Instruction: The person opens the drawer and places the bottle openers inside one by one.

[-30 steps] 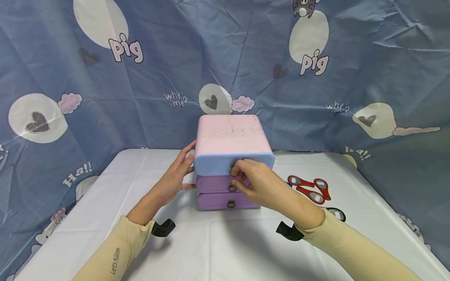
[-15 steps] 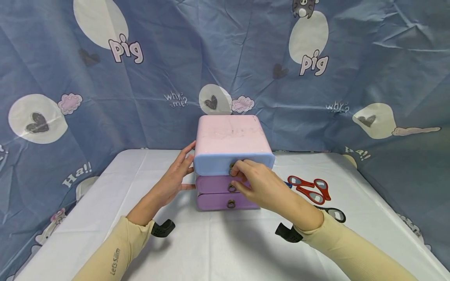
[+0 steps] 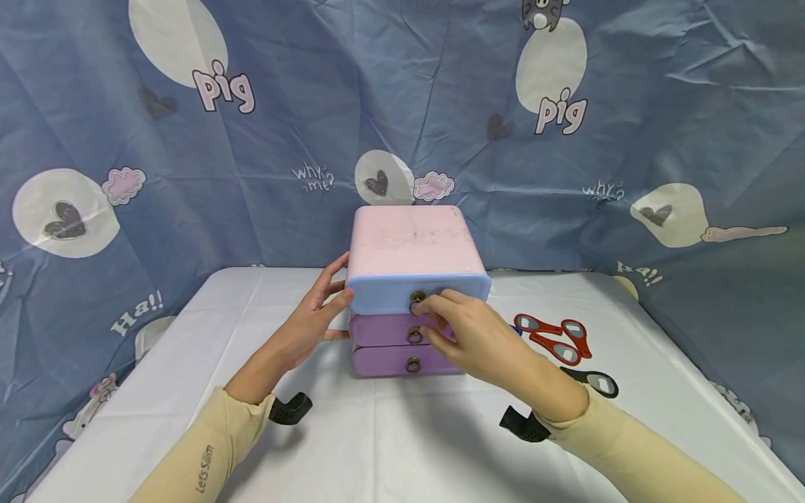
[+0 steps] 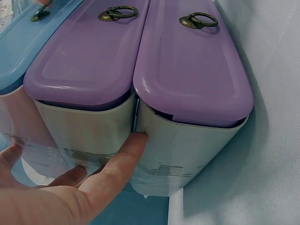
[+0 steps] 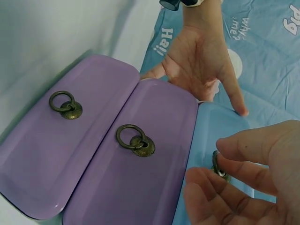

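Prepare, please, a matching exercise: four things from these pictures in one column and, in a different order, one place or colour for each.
Things
1. Left hand
2. Right hand
3. Front of the top drawer
4. Red handles

Places and colours
A. Lying on the white cloth
B. Against the side of the drawer stack
C. Light blue
D. At the topmost ring pull

Right pairs: 1-B, 2-D, 3-C, 4-A.
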`<state>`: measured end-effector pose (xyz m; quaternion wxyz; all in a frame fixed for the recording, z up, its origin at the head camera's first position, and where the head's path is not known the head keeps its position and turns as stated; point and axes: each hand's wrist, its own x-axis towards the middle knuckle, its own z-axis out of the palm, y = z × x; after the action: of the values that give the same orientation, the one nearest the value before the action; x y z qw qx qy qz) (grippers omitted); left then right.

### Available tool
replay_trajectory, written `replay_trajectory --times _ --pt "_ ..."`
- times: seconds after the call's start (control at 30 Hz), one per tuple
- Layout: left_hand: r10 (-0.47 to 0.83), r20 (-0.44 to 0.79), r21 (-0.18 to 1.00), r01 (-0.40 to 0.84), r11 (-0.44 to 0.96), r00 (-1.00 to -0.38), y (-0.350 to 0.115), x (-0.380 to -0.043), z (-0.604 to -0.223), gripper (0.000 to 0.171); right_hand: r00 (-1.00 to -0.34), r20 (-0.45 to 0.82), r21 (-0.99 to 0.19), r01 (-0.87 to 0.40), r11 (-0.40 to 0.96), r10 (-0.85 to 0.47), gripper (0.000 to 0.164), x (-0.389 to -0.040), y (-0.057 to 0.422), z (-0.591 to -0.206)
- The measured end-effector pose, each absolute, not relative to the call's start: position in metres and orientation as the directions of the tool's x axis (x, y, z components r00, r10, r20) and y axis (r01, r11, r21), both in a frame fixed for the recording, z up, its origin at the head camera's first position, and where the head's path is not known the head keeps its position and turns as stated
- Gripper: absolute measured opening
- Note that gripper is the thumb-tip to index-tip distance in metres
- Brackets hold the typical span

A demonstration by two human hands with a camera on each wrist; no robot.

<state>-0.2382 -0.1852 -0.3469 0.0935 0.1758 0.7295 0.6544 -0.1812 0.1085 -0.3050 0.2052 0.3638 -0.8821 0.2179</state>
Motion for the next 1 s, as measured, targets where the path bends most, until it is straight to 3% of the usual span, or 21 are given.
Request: replay_trajectory --times 0.2,0.53,1.0 --pt "0.381 0.094 0.988 0.134 0.079 -0.920 -0.185 -0.239 -0.347 0.070 -0.636 0.531 -0.258 -0.750 0.609 -0.559 0.013 -0.178 0.111 -0.310" --pt "0.383 0.084 0.988 0.126 0.085 -0.920 -0.186 -0.240 -0.348 0.073 -0.655 0.445 -0.232 -0.744 0.627 -0.612 0.014 -0.178 0.109 -0.334" --pt "0.397 0.084 0.989 0.124 0.077 -0.914 -0.186 -0.241 -0.348 0.075 -0.718 0.358 -0.223 -0.686 0.692 -0.597 0.032 -0.178 0.109 -0.351"
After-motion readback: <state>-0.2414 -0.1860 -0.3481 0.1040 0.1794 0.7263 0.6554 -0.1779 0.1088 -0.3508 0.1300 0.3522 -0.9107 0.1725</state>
